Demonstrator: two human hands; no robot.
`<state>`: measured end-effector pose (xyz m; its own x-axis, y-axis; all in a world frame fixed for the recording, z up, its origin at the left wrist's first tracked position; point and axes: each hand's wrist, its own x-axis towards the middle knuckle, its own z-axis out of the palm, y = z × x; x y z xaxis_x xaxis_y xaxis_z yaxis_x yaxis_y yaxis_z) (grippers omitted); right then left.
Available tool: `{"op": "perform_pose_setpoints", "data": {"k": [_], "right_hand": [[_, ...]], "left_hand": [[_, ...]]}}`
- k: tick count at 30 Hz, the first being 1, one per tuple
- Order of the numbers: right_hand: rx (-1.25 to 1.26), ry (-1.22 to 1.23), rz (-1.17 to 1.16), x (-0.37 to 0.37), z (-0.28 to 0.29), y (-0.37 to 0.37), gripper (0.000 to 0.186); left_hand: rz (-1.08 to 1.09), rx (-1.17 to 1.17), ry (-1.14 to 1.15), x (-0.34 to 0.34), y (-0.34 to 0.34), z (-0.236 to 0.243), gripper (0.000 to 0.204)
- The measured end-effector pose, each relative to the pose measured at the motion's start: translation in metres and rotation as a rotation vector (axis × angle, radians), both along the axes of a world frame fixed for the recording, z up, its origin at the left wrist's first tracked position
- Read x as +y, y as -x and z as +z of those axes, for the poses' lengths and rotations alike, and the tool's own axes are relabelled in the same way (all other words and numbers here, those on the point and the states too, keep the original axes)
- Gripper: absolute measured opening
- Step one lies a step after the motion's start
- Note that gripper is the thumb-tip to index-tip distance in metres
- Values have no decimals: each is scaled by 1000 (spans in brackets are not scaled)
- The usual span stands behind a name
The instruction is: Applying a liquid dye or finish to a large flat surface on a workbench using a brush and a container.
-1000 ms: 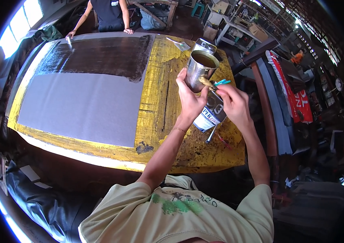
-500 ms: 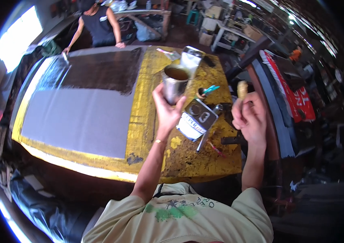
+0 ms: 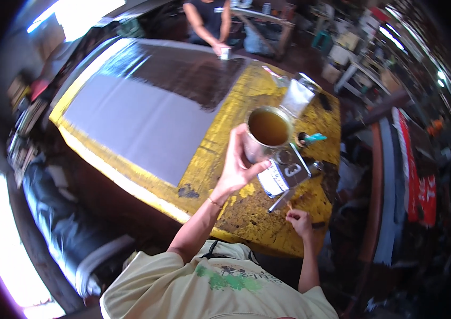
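Note:
My left hand [image 3: 237,162] is wrapped round a metal cup [image 3: 253,151], holding it raised and tilted over the yellow table. Amber-brown liquid [image 3: 268,128] shows inside it. My right hand [image 3: 300,222] is low over the table's near right part, fingers pinched together; what they hold is too small to make out. Between the hands lie a dark flat-topped can [image 3: 293,166] with a white, printed side and a grey metal bar [image 3: 278,203]. A small dark pot [image 3: 302,139] with a turquoise-handled tool [image 3: 316,137] stands just beyond the cup.
A grey sheet [image 3: 124,119], its far part coated dark and wet, covers the left of the yellow table [image 3: 225,125]. Across it, a person's hand [image 3: 219,49] holds a small white object [image 3: 225,53]. A silvery container [image 3: 298,97] stands far right. Draped sheets [image 3: 387,181] hang at right.
My right hand has dropped toward the table; the yellowish stubby thing seen at its fingers no longer shows. The cup has tipped toward me. The other person's hand has moved right along the sheet.

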<state>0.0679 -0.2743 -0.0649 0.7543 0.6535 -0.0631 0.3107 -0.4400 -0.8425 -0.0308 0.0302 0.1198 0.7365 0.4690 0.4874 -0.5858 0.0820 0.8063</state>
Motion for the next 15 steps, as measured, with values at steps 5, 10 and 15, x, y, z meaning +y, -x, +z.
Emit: {"op": "perform_pose_setpoints", "data": {"k": [5, 10, 15], "right_hand": [[-354, 77, 96, -26, -92, 7, 9], [-507, 96, -108, -4, -100, 18, 11], [-632, 204, -327, 0, -125, 24, 9]], "left_hand": [[9, 58, 32, -4, 19, -17, 85], [92, 132, 59, 6, 42, -32, 90], [60, 186, 106, 22, 62, -36, 86]]}}
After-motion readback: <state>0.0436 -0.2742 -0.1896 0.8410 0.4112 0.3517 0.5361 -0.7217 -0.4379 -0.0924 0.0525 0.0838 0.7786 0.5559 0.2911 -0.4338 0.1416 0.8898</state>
